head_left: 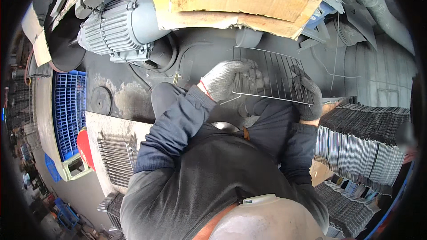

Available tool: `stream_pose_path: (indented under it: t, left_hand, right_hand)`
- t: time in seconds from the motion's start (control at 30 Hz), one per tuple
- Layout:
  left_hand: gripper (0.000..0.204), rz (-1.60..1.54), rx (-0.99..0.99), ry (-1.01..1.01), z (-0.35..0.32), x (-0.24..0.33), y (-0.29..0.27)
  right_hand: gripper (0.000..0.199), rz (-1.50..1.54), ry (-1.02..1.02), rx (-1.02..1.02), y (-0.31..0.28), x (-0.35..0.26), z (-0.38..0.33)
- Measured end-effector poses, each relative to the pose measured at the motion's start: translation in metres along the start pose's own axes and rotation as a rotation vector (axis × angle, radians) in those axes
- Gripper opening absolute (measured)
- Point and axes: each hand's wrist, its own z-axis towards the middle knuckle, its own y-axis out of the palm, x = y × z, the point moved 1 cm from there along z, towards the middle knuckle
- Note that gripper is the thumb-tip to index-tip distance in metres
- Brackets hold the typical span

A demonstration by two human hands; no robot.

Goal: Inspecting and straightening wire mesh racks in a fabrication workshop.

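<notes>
A thin metal wire rack (272, 72), rectangular with several parallel bars, is held up in front of me between both hands. My left hand (227, 79), in a whitish knit glove with a red cuff edge, is closed around the rack's left end. At the opposite end, my right hand (309, 95) in a dark grey, soiled glove grips the rack, with fingers curled over its wires. The rack hangs tilted over my lap, its right side slightly lower. Some of the left fingers show through the bars.
A grey electric motor (120, 29) stands at the far left, beside a large cardboard sheet (235, 0). Tall stacks of wire racks (356, 151) are at my right. More racks (116, 160) lie on a board at left, near a blue crate (70, 111). A duct (376, 6) runs far right.
</notes>
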Motion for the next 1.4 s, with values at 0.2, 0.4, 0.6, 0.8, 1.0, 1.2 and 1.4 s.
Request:
stream_pose_path:
  t: [0.2, 0.4, 0.6, 0.8, 1.0, 1.2, 1.4]
  left_hand:
    - [0.039, 0.09, 0.154, 0.231, -0.062, 0.047, -0.09]
    - [0.04, 0.19, 0.021, 0.048, -0.016, 0.033, -0.044]
    - [0.037, 0.481, -0.299, 0.058, 0.006, -0.033, 0.049]
    - [0.057, 0.898, -0.276, 0.402, -0.101, -0.032, 0.093]
    - [0.043, 1.451, 0.803, 0.771, -0.271, 0.013, -0.095]
    - [0.043, 1.552, 1.186, 0.9, -0.355, -0.009, -0.253]
    - [0.042, 1.591, 1.334, 0.888, -0.389, -0.027, -0.279]
  right_hand:
    - [0.033, -0.432, -0.17, -0.345, 0.047, 0.071, 0.056]
    - [0.038, 0.399, 0.242, -0.034, 0.029, -0.005, 0.015]
    - [0.042, 0.054, -0.091, 0.291, -0.049, -0.112, -0.102]
    - [0.038, -0.172, -0.685, 0.841, -0.043, -0.268, -0.222]
    - [0.044, -0.915, -1.351, 1.186, -0.043, -0.396, -0.294]
    - [0.042, -2.117, -0.84, 1.227, -0.1, -0.412, -0.268]
    - [0.047, -2.331, -0.389, 1.235, -0.162, -0.406, -0.267]
